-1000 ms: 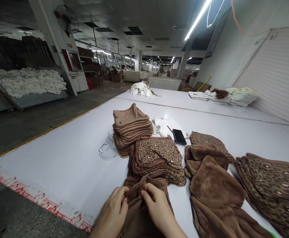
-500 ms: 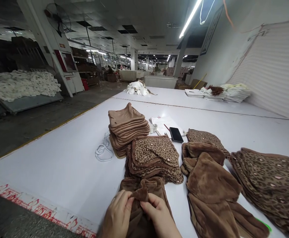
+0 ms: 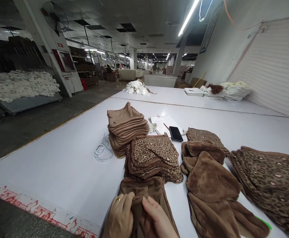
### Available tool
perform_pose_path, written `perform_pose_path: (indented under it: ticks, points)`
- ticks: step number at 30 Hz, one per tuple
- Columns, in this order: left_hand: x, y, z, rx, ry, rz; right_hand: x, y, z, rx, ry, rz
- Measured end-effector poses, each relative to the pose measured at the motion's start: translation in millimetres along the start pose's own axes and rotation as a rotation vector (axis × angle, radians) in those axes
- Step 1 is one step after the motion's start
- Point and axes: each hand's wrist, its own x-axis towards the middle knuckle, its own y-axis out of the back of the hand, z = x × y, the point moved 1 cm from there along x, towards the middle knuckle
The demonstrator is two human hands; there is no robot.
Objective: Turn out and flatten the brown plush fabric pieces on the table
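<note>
Both hands work at a piece of brown plush fabric point(image 3: 156, 188) at the near edge of the table. My left hand point(image 3: 121, 213), with a ring on one finger, is closed on a fold of it. My right hand point(image 3: 156, 215) pinches the same fold between thumb and fingers, close beside the left. Just beyond lies a stack of leopard-print fabric pieces point(image 3: 156, 150). Behind that stands a stack of plain brown pieces point(image 3: 126, 120). To the right are loose brown plush pieces point(image 3: 211, 178). The lower part of the held fabric is hidden by my hands.
On the white table point(image 3: 60, 165) are a phone point(image 3: 176, 133), papers point(image 3: 160, 120) and a white cord point(image 3: 102, 152). Another leopard-print stack point(image 3: 270, 181) lies at right. White cloth point(image 3: 136, 87) is heaped farther back. A person point(image 3: 154, 67) stands in the distance.
The small raised corner of fabric between my fingers is now folded down. My left hand has turned, knuckles up, and my right hand has moved slightly lower.
</note>
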Motion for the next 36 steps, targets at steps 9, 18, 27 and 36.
perform_pose_path:
  ticks: [9,18,27,36]
  points:
    - [-2.0,-3.1,0.1,0.04,-0.03,-0.032,-0.7,4.0,-2.3,-0.034,-0.078,0.093]
    - [-18.4,-35.0,-7.0,-0.102,-0.053,-0.078,-3.2,7.0,-3.8,-0.096,-0.205,-0.021]
    - [-2.9,8.0,-21.5,-0.519,0.498,-0.181,0.0,15.3,8.9,-0.304,0.037,0.108]
    - [16.1,31.0,-22.9,-1.246,0.978,-0.318,-8.1,14.2,-58.6,-1.289,0.396,0.389]
